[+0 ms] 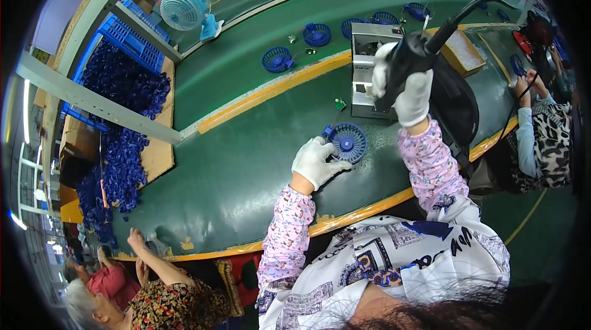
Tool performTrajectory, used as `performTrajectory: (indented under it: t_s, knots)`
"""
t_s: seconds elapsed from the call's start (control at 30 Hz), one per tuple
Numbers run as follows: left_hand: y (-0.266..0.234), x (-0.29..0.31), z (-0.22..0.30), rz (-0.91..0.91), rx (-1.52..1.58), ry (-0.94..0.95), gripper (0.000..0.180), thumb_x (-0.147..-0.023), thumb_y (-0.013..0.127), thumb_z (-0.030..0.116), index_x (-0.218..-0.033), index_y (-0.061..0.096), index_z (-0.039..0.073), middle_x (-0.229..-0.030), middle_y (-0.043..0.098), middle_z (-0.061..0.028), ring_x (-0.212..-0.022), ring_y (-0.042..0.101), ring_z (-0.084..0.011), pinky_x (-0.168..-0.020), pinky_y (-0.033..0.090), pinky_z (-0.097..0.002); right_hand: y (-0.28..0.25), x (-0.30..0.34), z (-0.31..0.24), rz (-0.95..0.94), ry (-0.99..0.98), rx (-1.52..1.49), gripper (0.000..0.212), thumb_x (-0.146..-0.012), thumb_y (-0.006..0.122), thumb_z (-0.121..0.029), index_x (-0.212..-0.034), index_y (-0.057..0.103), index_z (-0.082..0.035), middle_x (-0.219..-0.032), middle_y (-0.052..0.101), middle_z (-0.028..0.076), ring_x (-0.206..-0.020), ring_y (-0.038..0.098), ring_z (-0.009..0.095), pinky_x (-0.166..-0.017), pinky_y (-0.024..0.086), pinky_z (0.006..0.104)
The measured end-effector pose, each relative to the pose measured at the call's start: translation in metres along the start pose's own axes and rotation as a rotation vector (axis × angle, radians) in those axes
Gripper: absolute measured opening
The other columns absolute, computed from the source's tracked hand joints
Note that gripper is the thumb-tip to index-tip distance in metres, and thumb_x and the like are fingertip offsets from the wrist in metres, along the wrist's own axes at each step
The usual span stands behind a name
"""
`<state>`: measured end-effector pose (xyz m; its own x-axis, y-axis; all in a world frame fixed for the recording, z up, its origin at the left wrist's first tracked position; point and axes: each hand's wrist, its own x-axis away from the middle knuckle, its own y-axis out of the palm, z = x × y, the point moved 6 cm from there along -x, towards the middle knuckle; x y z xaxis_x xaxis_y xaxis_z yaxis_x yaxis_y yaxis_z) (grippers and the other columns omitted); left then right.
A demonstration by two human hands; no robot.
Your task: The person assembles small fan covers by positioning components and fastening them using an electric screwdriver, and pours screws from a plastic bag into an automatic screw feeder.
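My left hand (317,160), in a white glove, grips the rim of a blue, round, slatted fan housing (348,144) that lies on the green worktop (246,164). The thumb is at its near edge and the fingers are by its small side tab. In my right hand (411,99), also gloved, is a black power screwdriver (411,59), held above and to the right of the housing. Its tip is hidden behind the hand. A silver metal box (363,103) with openings stands beside that hand. A small green circuit board (340,104) lies beyond the housing.
Several blue housings (278,59) with small boards lie on the green strip past a yellow ledge (271,93). Heaped blue parts (123,151) and blue crates (132,44) are at left. A cardboard box (462,53) and a black bag-like thing (455,105) are at right. Co-workers sit both sides.
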<state>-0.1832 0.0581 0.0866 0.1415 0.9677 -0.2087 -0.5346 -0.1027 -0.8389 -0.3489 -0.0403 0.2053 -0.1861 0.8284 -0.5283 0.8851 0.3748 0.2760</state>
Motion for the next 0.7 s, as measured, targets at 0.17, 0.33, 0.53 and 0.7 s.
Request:
performTrajectory:
  t_s: [0.17, 0.33, 0.53, 0.7]
  knots:
    - [0.001, -0.003, 0.004, -0.019, 0.028, -0.003, 0.036, -0.057, 0.08, 0.04, -0.071, 0.066, 0.01, -0.073, 0.054, -0.0103, -0.073, 0.056, -0.0276, -0.064, 0.046, -0.0382, -0.021, -0.007, 0.012, 0.0, -0.02, -0.065, 0.082, -0.068, 0.059, -0.073, -0.098, 0.054, 0.003, -0.064, 0.054, 0.003, -0.052, 0.051, 0.009, -0.047, 0.042, 0.0214]
    - [-0.003, 0.0, 0.004, 0.039, 0.057, 0.012, 0.035, -0.055, 0.083, 0.034, -0.069, 0.065, 0.008, -0.07, 0.052, -0.0098, -0.068, 0.054, -0.0269, -0.061, 0.044, -0.0366, 0.008, 0.015, 0.012, -0.046, 0.104, -0.041, 0.092, -0.06, 0.05, -0.085, -0.103, 0.048, -0.003, -0.06, 0.047, 0.001, -0.049, 0.046, 0.011, -0.047, 0.038, 0.0244]
    - [0.001, -0.001, 0.001, -0.025, 0.037, -0.005, 0.036, -0.059, 0.079, 0.041, -0.071, 0.067, 0.009, -0.075, 0.056, -0.0122, -0.074, 0.057, -0.0293, -0.066, 0.046, -0.0391, 0.052, 0.054, 0.044, -0.207, 0.338, -0.281, 0.082, -0.065, 0.054, -0.078, -0.099, 0.05, -0.003, -0.059, 0.049, 0.003, -0.049, 0.047, 0.013, -0.047, 0.038, 0.0262]
    - [0.011, -0.002, -0.008, -0.118, 0.103, -0.048, 0.037, -0.059, 0.079, 0.039, -0.074, 0.066, 0.007, -0.077, 0.059, -0.0116, -0.076, 0.058, -0.0299, -0.068, 0.047, -0.0391, 0.065, 0.062, 0.066, -0.334, 0.315, -0.335, 0.082, -0.059, 0.072, -0.067, -0.099, 0.053, 0.002, -0.073, 0.053, 0.003, -0.056, 0.05, 0.009, -0.047, 0.039, 0.021]
